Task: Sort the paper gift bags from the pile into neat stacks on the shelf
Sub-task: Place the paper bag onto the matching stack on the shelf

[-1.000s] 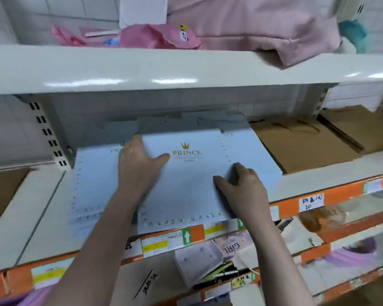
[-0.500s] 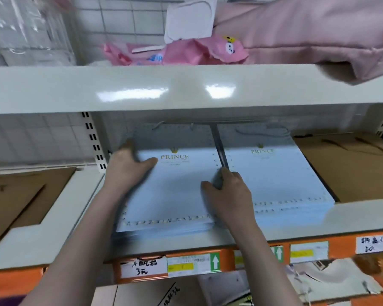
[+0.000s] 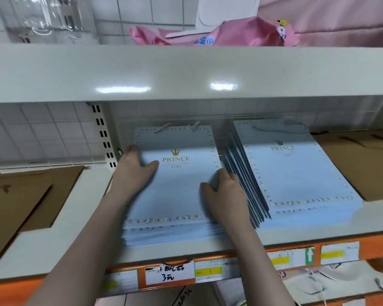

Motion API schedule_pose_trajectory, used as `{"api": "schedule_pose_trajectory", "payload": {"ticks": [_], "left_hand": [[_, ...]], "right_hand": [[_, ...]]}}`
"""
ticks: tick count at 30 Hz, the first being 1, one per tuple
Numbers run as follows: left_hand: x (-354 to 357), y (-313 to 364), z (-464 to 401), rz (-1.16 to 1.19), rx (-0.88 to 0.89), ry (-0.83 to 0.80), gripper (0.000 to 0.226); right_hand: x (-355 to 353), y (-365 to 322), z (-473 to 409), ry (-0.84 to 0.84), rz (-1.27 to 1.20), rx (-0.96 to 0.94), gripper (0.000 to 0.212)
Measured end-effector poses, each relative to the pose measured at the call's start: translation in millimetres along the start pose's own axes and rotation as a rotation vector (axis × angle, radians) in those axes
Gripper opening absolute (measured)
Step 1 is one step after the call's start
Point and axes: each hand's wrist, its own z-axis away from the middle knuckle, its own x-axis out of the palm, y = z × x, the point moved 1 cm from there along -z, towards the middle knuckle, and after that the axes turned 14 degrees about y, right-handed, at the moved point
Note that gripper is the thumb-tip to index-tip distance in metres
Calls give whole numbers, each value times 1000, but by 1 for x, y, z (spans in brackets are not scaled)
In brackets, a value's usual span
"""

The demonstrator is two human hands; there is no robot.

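Blue gift bags sit in two stacks on the shelf; your left hand & right hand clasp the left stack by its sides, thumbs on top, w/ the right stack just beside

Counted: two stacks of blue gift bags, left stack and right stack; two hands; brown bags uncountable.
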Motion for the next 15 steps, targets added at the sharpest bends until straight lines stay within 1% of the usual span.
{"api": "schedule_pose_trajectory", "payload": {"ticks": [4, 7, 9, 12, 15], "left_hand": [[9, -5, 2, -45, -7, -20, 49], [6, -3, 0, -72, -11, -31, 51], [3, -1, -2, -73, -3, -21, 52], [-7, 1, 0, -70, 0, 32, 58], [-22, 2, 12, -110, 4, 107, 63]], "right_hand": [[2, -2, 1, -33, 61, -11, 43], [1, -2, 0, -51, 109, -15, 43], [-1, -2, -1, -32, 129, -28, 44], [-5, -4, -1, 23, 175, -73, 54], [-10, -6, -1, 91, 205, -172, 60]]}}
